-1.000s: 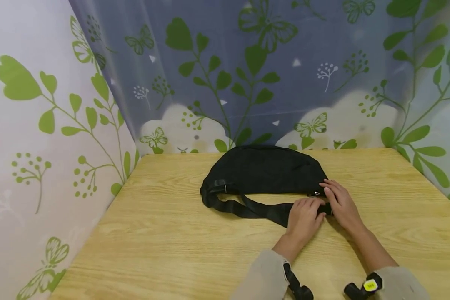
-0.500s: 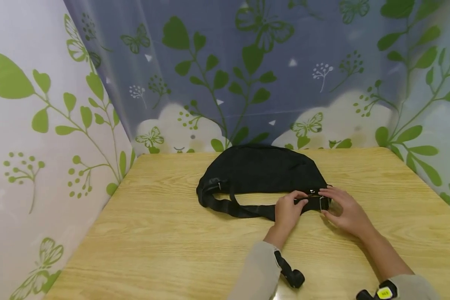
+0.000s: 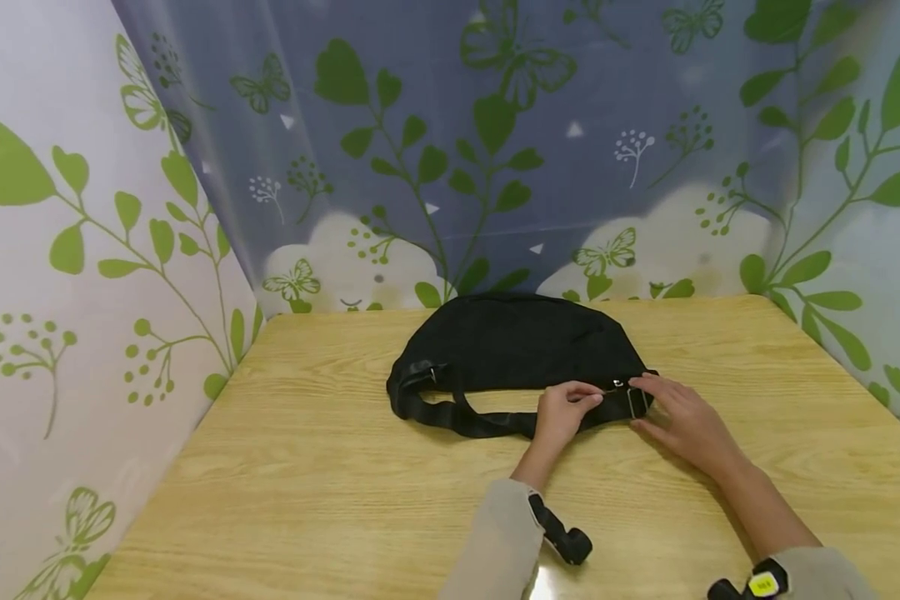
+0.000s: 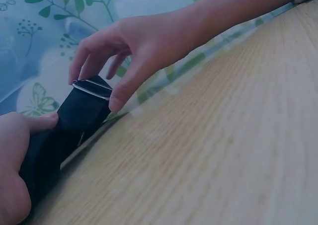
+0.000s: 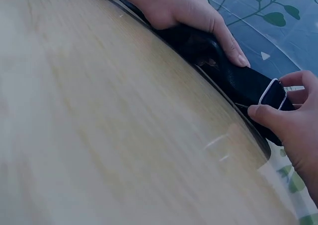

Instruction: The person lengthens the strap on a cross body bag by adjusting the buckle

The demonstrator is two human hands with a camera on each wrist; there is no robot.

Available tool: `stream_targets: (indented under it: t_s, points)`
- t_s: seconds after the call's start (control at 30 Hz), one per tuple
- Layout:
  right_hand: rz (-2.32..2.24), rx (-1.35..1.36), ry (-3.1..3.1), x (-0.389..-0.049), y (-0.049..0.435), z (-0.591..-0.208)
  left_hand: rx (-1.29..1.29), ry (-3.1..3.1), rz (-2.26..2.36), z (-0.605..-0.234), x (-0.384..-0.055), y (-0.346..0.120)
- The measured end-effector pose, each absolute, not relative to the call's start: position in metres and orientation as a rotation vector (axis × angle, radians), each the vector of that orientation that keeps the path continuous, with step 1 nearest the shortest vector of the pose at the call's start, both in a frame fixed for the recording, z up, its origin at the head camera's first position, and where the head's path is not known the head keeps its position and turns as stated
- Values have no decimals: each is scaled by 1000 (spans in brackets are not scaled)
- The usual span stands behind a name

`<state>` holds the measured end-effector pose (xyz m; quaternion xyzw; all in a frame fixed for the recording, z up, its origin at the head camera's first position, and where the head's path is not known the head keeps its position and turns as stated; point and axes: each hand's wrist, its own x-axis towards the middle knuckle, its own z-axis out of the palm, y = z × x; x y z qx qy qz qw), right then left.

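Observation:
A black waist bag (image 3: 525,342) lies on the table with its strap (image 3: 487,423) looped along its near side. My left hand (image 3: 558,417) grips the strap right of its middle, thumb and fingertips at its upper edge. A metal slide buckle (image 3: 637,403) sits at the strap's right end. My right hand (image 3: 686,421) pinches this buckle between thumb and fingers, as the left wrist view shows at the buckle's frame (image 4: 92,89). A small zipper pull (image 3: 618,384) shows on the bag's lower right edge, between the hands. The palm side of the left hand is hidden.
The wood-grain table (image 3: 307,483) extends in front of the bag and to both sides. A printed curtain (image 3: 390,167) with leaves and butterflies stands behind its back edge, close to the bag. Black camera bands (image 3: 562,533) are on both wrists.
My left hand has slid left along the strap, away from the right hand. My right hand has moved down from the bag's corner onto the buckle, which has come into view.

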<state>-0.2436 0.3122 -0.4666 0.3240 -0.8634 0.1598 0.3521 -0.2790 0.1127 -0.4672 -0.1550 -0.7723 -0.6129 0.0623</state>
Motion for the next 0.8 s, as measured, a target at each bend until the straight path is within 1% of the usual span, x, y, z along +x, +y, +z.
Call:
stream_targets:
  t_s: [0.1,0.2,0.27,0.33,0.4,0.5,0.57,0.67,0.8]
  points:
    - [409,839,-2225,-245,312,-467,-534,-2448,-1562,-466,-276,110]
    - [405,845,-2212,-246,312,-468,-629,-2541,-994,-465,-273,107]
    - [401,852,-2196,-247,312,-468,-669,-2501,-650,-464,-273,104]
    - [402,851,-2180,-249,311,-469,-688,-2414,-446,-463,-272,102]
    - [401,843,-2181,-249,311,-469,-698,-2334,-362,-464,-272,102]
    - [397,827,-2183,-248,310,-468,-681,-2287,-336,-464,-271,105]
    - [394,818,-2167,-248,308,-467,-658,-2320,-422,-465,-270,109]
    - [409,821,-2120,-249,301,-464,-583,-2426,-778,-466,-267,114]
    - [435,826,-2115,-252,292,-462,-439,-2421,-1222,-467,-265,116]
